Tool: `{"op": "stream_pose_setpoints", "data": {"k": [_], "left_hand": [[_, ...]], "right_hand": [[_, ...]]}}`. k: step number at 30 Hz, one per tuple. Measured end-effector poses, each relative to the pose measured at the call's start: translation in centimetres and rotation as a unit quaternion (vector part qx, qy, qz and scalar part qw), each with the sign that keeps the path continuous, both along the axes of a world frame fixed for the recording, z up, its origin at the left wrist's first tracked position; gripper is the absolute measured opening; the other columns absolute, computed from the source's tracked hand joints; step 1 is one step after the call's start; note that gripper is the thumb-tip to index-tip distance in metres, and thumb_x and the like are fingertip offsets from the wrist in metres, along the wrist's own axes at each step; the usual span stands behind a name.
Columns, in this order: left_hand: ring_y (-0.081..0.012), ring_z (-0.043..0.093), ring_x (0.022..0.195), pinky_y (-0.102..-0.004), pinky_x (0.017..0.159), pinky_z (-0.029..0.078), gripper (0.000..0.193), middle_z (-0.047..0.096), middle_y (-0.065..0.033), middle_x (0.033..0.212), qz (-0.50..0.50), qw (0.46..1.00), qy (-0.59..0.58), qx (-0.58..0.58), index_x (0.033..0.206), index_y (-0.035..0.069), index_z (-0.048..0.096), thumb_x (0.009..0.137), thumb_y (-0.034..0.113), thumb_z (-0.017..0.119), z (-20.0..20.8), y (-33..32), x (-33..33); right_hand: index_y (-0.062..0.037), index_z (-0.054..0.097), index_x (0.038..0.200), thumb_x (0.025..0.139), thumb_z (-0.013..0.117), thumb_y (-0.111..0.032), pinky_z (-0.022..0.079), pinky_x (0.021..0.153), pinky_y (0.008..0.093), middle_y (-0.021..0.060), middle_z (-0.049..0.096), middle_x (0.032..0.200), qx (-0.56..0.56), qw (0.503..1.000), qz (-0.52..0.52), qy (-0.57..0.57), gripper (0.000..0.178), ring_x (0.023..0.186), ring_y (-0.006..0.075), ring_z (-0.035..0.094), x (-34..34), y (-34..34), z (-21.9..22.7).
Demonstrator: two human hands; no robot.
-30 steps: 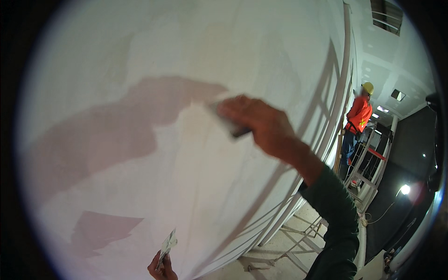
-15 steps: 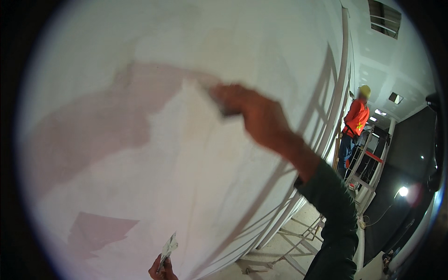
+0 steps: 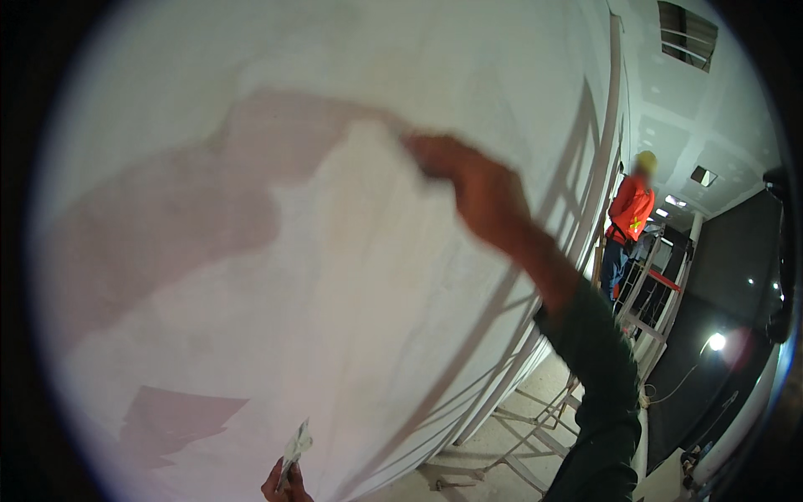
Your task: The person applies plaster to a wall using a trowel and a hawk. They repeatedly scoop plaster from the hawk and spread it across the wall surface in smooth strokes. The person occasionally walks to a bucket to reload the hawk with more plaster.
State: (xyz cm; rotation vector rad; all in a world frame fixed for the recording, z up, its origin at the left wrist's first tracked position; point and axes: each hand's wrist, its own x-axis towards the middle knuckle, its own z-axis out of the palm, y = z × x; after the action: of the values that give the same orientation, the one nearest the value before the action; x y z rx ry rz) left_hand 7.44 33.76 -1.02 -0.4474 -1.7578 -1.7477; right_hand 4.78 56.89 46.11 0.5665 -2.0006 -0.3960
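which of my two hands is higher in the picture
The right hand, below which a dark green sleeve shows, before the pale wall; the left hand is low, at the bottom edge, pinching a flat whitish tool.

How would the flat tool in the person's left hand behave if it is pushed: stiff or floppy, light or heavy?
The flat tool looks fairly stiff, since it juts up from the left hand without drooping. It is probably light, being thin and held by its lower end. Its whitish, smeared-looking surface might be slippery.
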Motion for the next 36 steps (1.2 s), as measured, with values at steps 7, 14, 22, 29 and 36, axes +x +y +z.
{"op": "stream_pose_setpoints", "data": {"k": [7,14,22,29,36], "left_hand": [[-0.0421,0.07,0.093,-0.0469,0.077,0.056,0.019,0.073,-0.0239,0.102,0.045,0.986,0.113,-0.117,0.101,-0.006,0.071,0.098,0.002,0.054,-1.4,0.0,-1.3],[-0.0415,0.07,0.093,-0.0456,0.077,0.056,0.017,0.073,-0.0232,0.103,-0.001,0.999,0.035,-0.034,0.101,-0.005,0.073,0.097,0.004,0.059,-0.7,-0.2,-0.5],[-0.0419,0.07,0.091,-0.0446,0.076,0.057,0.017,0.074,-0.0236,0.102,0.002,0.994,0.095,-0.063,0.101,-0.006,0.072,0.097,0.003,0.059,-0.4,-0.2,-0.8],[-0.041,0.07,0.093,-0.0444,0.077,0.057,0.018,0.074,-0.0213,0.102,0.017,0.995,0.079,-0.051,0.103,-0.005,0.073,0.098,0.004,0.058,-1.8,-0.2,-1.0],[-0.0408,0.07,0.093,-0.0441,0.078,0.056,0.019,0.074,-0.0208,0.104,-0.001,0.998,0.036,-0.056,0.105,-0.004,0.073,0.098,0.005,0.057,-1.4,-0.8,-0.6]], "right_hand": [[-0.0176,0.063,0.135,0.094,0.055,0.005,0.054,0.101,0.0401,0.0107,0.069,0.127,0.0,0.996,0.027,0.087,0.048,0.117,0.0316,0.066,-3.4,2.4,7.4],[-0.0207,0.065,0.134,0.088,0.057,0.011,0.055,0.102,0.0378,0.0039,0.066,0.134,0.078,0.994,-0.072,-0.009,0.057,0.124,0.0283,0.061,0.1,0.8,-6.6],[-0.0158,0.059,0.141,0.107,0.051,-0.021,0.053,0.099,0.0367,0.0145,0.071,0.123,-0.045,0.995,-0.016,0.085,0.035,0.111,0.0298,0.069,-1.1,4.7,9.7],[-0.0155,0.062,0.137,0.086,0.055,0.017,0.051,0.105,0.0392,0.0132,0.065,0.133,-0.028,0.993,0.026,0.108,0.061,0.123,0.0326,0.062,-3.1,5.3,4.0],[-0.0188,0.054,0.144,0.073,0.063,0.016,0.055,0.1,0.0438,0.0111,0.062,0.137,-0.047,0.992,-0.014,0.113,0.08,0.126,0.0373,0.058,-2.3,4.0,-5.9]]}}
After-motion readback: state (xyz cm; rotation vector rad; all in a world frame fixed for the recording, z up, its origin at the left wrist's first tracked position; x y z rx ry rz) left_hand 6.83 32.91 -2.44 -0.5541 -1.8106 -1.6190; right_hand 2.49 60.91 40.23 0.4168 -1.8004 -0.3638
